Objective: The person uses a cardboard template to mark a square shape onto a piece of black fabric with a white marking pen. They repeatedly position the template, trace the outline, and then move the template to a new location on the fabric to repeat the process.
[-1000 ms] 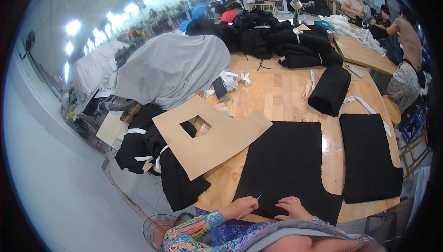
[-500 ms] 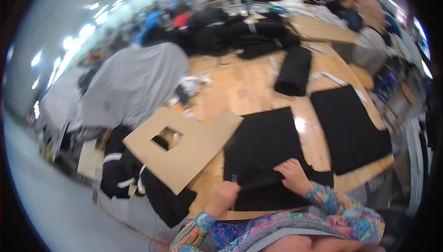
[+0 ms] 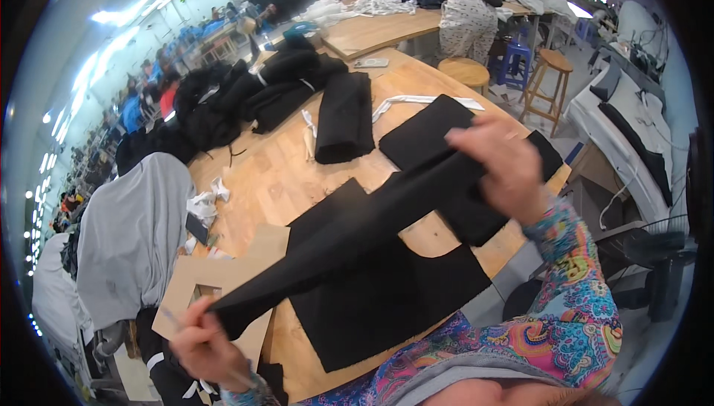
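A black fabric piece (image 3: 349, 239) is stretched between my two hands above the table, slanting up from left to right. My left hand (image 3: 212, 346) is closed on its lower left end; a thin pale stick-like thing, too blurred to name, pokes out by the fingers. My right hand (image 3: 506, 168), smeared by motion, grips the other end. Below lies another black fabric piece (image 3: 387, 305) with a curved cut-out in its edge. More black fabric (image 3: 424, 134) lies beyond my right hand. Near my left hand is a brown cardboard pattern (image 3: 249, 265) with a cut-out hole, partly covered.
A black fabric roll (image 3: 343, 120) and a white strip (image 3: 424, 100) lie farther back on the wooden table (image 3: 260, 175). Dark bundles (image 3: 216, 101) line its far left, beside a grey cloth-covered heap (image 3: 134, 227). Stools (image 3: 547, 82) and a fan (image 3: 658, 246) stand right; people work behind.
My hands have lifted a black fabric piece off the table and spread apart, left hand leftward, right hand up and right. The view has turned right.
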`<state>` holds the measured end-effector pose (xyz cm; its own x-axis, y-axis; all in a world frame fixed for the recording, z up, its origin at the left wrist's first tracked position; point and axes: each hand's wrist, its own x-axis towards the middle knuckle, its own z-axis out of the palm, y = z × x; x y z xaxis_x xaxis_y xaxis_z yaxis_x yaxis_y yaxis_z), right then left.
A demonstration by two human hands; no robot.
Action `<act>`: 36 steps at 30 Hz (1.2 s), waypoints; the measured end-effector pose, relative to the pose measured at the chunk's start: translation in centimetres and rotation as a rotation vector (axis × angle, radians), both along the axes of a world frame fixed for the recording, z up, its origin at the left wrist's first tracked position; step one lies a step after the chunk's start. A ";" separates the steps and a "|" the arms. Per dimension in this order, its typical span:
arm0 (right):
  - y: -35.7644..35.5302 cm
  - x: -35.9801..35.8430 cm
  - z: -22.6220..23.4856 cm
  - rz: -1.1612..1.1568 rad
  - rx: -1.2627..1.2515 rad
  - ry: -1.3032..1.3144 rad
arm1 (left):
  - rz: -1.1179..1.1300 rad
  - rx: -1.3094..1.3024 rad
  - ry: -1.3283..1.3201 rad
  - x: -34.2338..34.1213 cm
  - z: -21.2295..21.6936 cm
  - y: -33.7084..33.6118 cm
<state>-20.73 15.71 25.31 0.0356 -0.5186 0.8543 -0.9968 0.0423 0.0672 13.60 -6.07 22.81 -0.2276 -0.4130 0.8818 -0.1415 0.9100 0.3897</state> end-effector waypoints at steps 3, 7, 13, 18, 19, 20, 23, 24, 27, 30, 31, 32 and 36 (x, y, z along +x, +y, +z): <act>1.6 -2.9 5.0 -0.119 -0.109 0.167 | -0.040 -0.008 0.077 -2.3 5.7 0.0; 1.1 -11.1 5.9 -0.210 0.026 0.118 | -0.239 0.243 0.108 -9.5 6.5 -3.3; -6.4 -26.7 -1.4 -0.294 0.400 0.005 | -0.304 0.253 -0.235 -22.8 0.5 -13.1; -8.1 -34.6 4.2 -0.693 0.045 0.046 | -0.111 -0.068 0.014 -33.2 3.8 -12.2; -7.4 -35.7 5.8 -0.677 -0.048 0.026 | -0.120 -0.055 0.073 -34.1 4.8 -11.6; -6.7 -37.6 7.0 -0.651 -0.127 0.002 | -0.215 -0.040 0.122 -33.8 6.0 -9.9; -2.8 -37.9 9.1 -0.549 -0.208 0.124 | -0.405 -0.119 0.142 -31.9 6.5 -5.8; -0.9 -38.0 8.7 -0.574 -0.185 0.158 | -0.433 -0.172 0.107 -31.6 5.5 -4.4; 2.6 -36.4 3.7 -0.553 -0.116 0.070 | -0.575 -0.082 -0.024 -32.1 -0.1 -1.9; 5.0 -37.5 -4.2 -0.592 -0.013 0.124 | -0.652 -0.043 -0.163 -33.0 -6.5 -0.1; 5.4 -37.1 -7.0 -0.652 0.026 0.151 | -0.643 -0.052 -0.191 -33.2 -8.9 0.4; 5.4 -36.8 -9.4 -0.649 0.034 0.098 | -0.625 -0.071 -0.218 -33.0 -10.7 0.8; 8.1 -34.5 -16.4 -0.750 0.085 -0.293 | -0.700 0.037 -0.314 -33.2 -17.2 4.2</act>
<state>-55.24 23.82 8.88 -0.5670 -0.3793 0.7312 -0.6827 0.7131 -0.1595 -19.61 -1.88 5.60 -0.6843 -0.1085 0.7211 0.3538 0.8152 0.4585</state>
